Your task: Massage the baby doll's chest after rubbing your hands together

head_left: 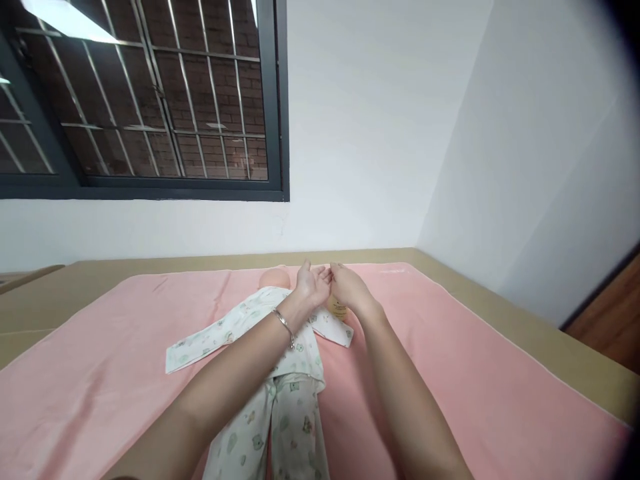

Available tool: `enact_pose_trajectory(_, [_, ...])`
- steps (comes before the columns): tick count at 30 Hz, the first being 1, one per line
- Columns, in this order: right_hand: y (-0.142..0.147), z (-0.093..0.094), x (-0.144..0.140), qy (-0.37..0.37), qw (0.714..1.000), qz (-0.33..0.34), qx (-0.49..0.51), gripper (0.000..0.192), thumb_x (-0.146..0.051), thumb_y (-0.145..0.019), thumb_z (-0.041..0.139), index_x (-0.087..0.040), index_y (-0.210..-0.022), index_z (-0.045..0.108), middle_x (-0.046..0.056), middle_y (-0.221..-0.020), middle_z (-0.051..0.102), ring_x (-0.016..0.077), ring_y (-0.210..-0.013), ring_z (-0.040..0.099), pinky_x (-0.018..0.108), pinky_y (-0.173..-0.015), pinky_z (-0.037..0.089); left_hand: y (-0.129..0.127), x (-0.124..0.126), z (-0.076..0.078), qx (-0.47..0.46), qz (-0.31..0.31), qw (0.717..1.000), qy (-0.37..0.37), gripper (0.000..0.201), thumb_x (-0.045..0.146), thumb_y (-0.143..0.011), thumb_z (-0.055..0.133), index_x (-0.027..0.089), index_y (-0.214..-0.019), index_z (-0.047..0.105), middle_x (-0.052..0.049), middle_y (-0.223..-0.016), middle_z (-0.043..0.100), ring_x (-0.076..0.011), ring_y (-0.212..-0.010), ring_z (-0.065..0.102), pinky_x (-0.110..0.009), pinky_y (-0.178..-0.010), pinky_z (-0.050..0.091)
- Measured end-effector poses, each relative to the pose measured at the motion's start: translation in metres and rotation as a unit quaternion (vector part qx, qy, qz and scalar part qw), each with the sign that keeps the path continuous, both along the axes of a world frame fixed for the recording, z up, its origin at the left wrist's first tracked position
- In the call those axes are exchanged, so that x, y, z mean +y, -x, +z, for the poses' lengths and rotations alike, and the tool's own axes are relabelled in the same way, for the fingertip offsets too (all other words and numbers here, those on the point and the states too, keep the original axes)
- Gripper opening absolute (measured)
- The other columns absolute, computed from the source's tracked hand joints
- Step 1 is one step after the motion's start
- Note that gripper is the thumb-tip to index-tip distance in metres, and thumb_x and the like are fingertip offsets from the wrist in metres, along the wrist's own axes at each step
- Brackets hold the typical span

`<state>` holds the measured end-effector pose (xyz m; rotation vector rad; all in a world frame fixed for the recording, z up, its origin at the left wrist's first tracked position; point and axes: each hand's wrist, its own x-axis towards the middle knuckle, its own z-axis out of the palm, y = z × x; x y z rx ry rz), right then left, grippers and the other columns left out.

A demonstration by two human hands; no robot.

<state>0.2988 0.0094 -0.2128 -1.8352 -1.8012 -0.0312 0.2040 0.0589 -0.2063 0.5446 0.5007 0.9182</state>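
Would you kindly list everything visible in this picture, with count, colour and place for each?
doll: one, peach head, dressed in a white printed suit, lying on its back mid-blanket
blanket: one, pink, spread over the bed
bed: one, tan, along the walls
small bottle: one, yellowish, partly hidden below the right hand
window: one, dark frame with bars, upper left
walls: two, white, meeting in a corner at right
floor: brown wood, far right
bracelet: one, silver, on the left wrist
left hand: one, palm open, above the doll's chest
right hand: one, fingertips meeting the left hand, above the bottle
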Motion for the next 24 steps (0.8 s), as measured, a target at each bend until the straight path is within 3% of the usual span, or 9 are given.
enact_pose_trajectory(6, [0.009,-0.007,0.004,-0.017,0.998,-0.03,-0.056,0.038,-0.007,-0.082,0.043,-0.006,-0.117,0.057,0.02,-0.12,0.06,0.0269,-0.122,0.051,0.031,-0.095,0.043,0.024,-0.017,-0.007,-0.012,-0.049,0.998,0.049,0.063,0.045,-0.094,0.032,0.001,-0.139,0.033,-0.025,-0.127,0.054,-0.025,-0.111,0.062,-0.033,-0.082,0.058])
enact_pose_trajectory(13, [0.015,-0.018,0.012,-0.034,0.994,-0.057,-0.083,0.045,-0.011,-0.089,0.036,-0.002,-0.13,0.05,0.023,-0.132,0.052,0.0283,-0.13,0.043,0.039,-0.107,0.036,0.09,-0.041,-0.012,-0.018,-0.114,0.987,0.112,0.062,0.036,-0.091,0.036,0.0,-0.141,0.03,-0.028,-0.129,0.053,-0.0281,-0.114,0.061,-0.037,-0.085,0.058])
enact_pose_trajectory(17, [0.044,-0.019,0.001,-0.046,0.997,-0.007,-0.065,0.047,-0.024,-0.096,0.036,-0.001,-0.135,0.047,0.025,-0.143,0.04,0.0325,-0.14,0.028,0.048,-0.114,0.025,0.122,-0.045,-0.004,-0.007,-0.098,0.986,0.133,0.055,0.031,-0.091,0.037,0.0,-0.137,0.037,-0.025,-0.122,0.058,-0.0265,-0.107,0.065,-0.034,-0.082,0.058])
enact_pose_trajectory(21, [0.102,-0.023,-0.026,-0.049,0.991,0.128,0.01,0.055,-0.042,-0.101,0.026,-0.014,-0.148,0.031,0.012,-0.156,0.021,0.0265,-0.145,0.015,0.049,-0.116,0.024,0.152,-0.046,0.013,-0.004,-0.065,0.989,0.134,0.041,0.029,-0.092,0.036,0.005,-0.122,0.05,-0.017,-0.103,0.066,-0.0199,-0.081,0.069,-0.029,-0.07,0.058])
enact_pose_trajectory(24, [0.143,-0.029,-0.049,-0.076,0.977,0.197,-0.001,0.057,-0.043,-0.1,0.027,-0.02,-0.152,0.022,0.005,-0.158,0.012,0.0267,-0.146,0.0,0.054,-0.117,0.019,0.177,-0.046,0.028,-0.023,-0.074,0.992,0.101,0.037,0.032,-0.094,0.033,0.009,-0.116,0.053,-0.015,-0.1,0.067,-0.0203,-0.083,0.069,-0.033,-0.076,0.058])
